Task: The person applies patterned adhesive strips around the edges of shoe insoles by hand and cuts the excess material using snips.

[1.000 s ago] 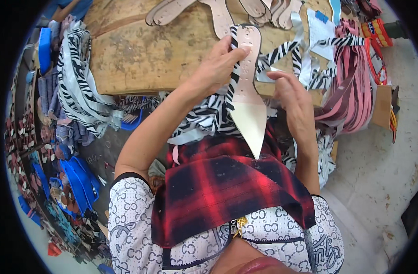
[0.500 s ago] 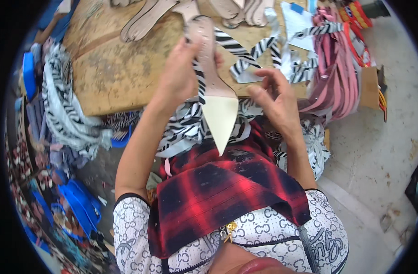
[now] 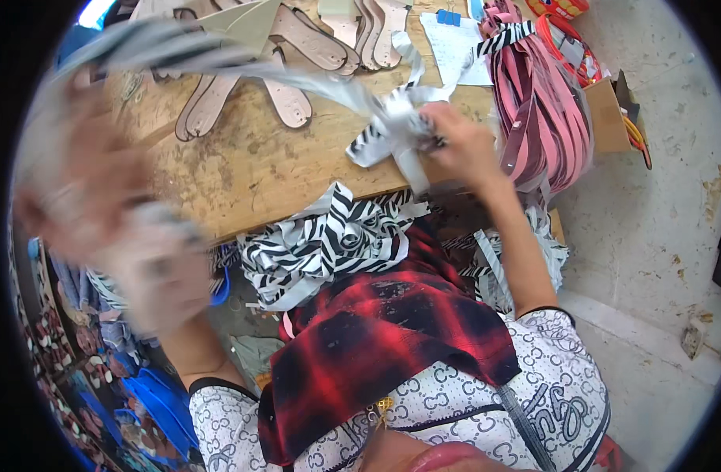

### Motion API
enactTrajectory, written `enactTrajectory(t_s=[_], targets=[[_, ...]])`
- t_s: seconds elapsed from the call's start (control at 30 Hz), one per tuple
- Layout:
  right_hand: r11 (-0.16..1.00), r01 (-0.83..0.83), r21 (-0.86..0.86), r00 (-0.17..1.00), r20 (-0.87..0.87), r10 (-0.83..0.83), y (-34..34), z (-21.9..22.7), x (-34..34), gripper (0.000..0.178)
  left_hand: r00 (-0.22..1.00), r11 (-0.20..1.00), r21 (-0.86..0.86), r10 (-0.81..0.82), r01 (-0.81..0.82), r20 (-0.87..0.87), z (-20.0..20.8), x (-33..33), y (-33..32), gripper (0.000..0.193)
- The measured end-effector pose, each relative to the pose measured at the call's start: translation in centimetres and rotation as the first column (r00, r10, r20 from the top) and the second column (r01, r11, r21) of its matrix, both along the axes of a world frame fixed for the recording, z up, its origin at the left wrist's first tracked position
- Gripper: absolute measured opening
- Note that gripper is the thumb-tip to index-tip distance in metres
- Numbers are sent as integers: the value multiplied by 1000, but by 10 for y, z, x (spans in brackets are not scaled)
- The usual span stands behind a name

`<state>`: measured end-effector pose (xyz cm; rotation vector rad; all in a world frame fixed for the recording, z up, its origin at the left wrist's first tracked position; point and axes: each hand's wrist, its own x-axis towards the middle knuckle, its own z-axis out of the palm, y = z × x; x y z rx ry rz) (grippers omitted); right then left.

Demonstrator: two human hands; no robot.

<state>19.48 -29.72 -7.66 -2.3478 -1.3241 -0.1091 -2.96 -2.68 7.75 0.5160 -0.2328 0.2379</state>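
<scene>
Ribbon (image 3: 171, 45), zebra-striped, is now stretching across the counter (image 3: 242, 177) toward its left edge, where the left hand (image 3: 101, 169) (blurred, grip unreadable) is swinging; the right grip (image 3: 423, 130) is clutching ribbon near the front-right corner.

hand (image 3: 461, 143): 2 | table (image 3: 258, 185): 1 | plaid apron (image 3: 384, 330): 1 | paper sheet (image 3: 449, 43): 1 | blue clip (image 3: 449, 16): 1
</scene>
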Motion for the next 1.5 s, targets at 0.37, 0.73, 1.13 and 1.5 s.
enactTrajectory(t_s=[0.37,0.73,1.13,1.5], targets=[[898,145,414,837,-536,112,20,72,33,29,967,885,402,253,-237,15,32,-24,34,74],[858,-449,249,820,-265,507,166,32,-49,33,70,-594,752,770,-284,634,88,-166,83,23],[966,229,121,973,-28,-228,-110,20,216,38,-289,-633,729,669,261,685,18,-341,128,28],[757,641,128,708,282,-647,-248,96,402,37,-501,-399,878,835,-265,228,-40,-339,123,40]])
